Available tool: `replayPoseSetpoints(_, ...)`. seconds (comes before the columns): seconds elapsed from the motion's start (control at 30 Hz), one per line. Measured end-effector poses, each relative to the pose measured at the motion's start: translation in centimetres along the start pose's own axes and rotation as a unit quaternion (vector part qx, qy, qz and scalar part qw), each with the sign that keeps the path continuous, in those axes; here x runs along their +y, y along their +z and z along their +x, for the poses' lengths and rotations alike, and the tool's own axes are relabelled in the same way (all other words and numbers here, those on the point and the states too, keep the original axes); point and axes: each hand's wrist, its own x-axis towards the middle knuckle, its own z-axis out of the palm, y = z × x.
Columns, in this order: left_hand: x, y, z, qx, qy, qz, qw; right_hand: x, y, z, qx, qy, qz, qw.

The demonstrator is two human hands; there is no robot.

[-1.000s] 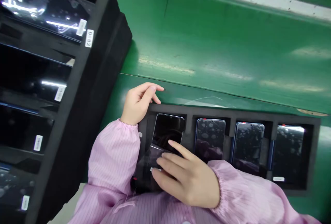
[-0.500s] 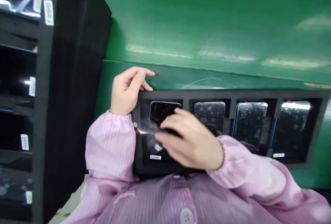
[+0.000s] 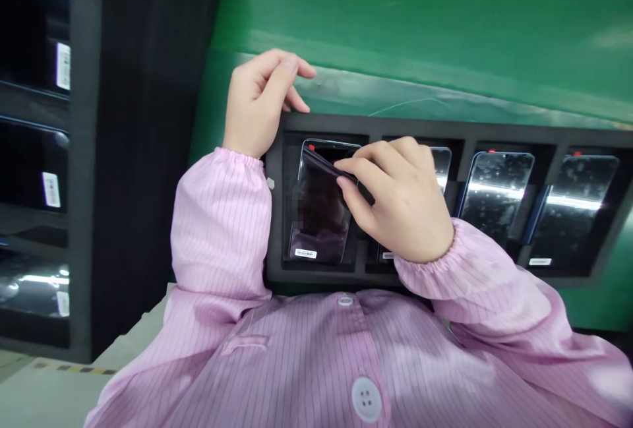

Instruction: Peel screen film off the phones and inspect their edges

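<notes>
Here, pinching film over leftmost phone with right hand; with left hand at tray corner; cannot tell whether closed.

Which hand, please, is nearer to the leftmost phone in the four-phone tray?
Right hand: it pinches film over the phone; the left hand is by the upper left corner of the tray.

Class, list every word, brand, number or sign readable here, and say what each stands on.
No text is readable.
Label on leftmost phone: printing too small.
Label on rightmost phone: too small.
Label beside right hand: too small.
Labels in black stack: too blurred.
</notes>
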Motion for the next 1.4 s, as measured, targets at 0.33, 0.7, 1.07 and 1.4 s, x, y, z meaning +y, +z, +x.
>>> replayPoseSetpoints(0.33,-1.7,-0.7,0.9,-0.03,0.047,0.008,0.998,-1.6,1.2,1.5,-0.076,0.117,0.489,0.861)
replayPoseSetpoints(0.7,-0.3,0.0,1.0,-0.005,-0.011,0.063,0.998,-1.4,2.0,1.6,-0.092,0.181,0.582,0.787)
replayPoseSetpoints(1.07,-0.5,0.0,1.1,-0.012,0.01,0.054,0.998,0.4,0.0,1.8,-0.04,0.153,0.453,0.877)
replayPoseSetpoints(1.4,-0.6,-0.1,1.2,-0.022,-0.001,0.034,0.999,0.8,0.3,1.4,-0.022,0.042,0.235,0.971)
